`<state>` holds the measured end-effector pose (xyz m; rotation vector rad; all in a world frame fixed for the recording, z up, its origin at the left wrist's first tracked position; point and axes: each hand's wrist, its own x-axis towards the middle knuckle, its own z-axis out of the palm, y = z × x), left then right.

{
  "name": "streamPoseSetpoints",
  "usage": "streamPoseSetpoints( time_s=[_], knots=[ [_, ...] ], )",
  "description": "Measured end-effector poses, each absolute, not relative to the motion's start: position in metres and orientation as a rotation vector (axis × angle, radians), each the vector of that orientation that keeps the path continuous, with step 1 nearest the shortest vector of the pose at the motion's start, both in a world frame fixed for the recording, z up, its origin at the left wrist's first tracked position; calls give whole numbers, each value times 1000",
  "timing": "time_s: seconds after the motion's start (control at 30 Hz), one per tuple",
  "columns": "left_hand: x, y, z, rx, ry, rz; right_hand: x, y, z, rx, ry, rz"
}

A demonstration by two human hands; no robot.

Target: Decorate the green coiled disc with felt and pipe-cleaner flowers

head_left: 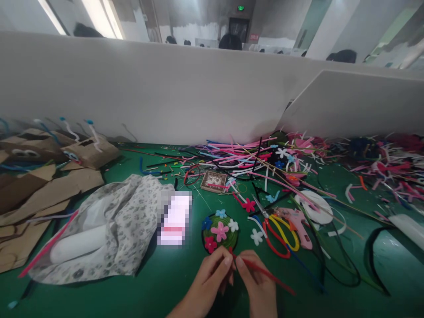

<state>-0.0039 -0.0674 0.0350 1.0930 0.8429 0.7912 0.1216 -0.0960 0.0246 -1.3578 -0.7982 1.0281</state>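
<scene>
A red pipe cleaner [273, 277] runs between my two hands, its long tail slanting down to the right. My left hand [215, 269] pinches its upper end, and my right hand [255, 278] grips it just beside that, thumbs close together. Just beyond my fingertips lies a round green coil disc [233, 240] with a dark rim. It carries several small flowers, including a pink flower [219, 231], a red flower [210, 244] and a white flower [233, 225]. A loose white flower [256, 236] rests to the right of the disc.
Scissors [278, 238] and a pink glue gun [300, 223] lie at right, near a white disc [314, 207]. Pipe cleaners [232, 152] pile up behind. A patterned cloth bag [132, 221], a blurred-out bright phone-like rectangle [175, 218] and cardboard pieces [76, 183] occupy the left. A white partition [165, 92] stands behind.
</scene>
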Motion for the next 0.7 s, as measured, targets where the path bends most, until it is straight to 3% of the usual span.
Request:
streamPoseSetpoints(
  time_s=[0.27, 0.5, 0.7],
  knots=[
    [-14, -59, 36, 1184, 911, 755, 118, -103, 32, -1333, -990, 993],
    [-39, -45, 44, 1237, 581, 388, 136, -97, 32, -1131, -1433, 961],
    [-30, -52, 35, 1194, 726, 628, 140, -93, 30, -1272, -1220, 939]
  ],
)
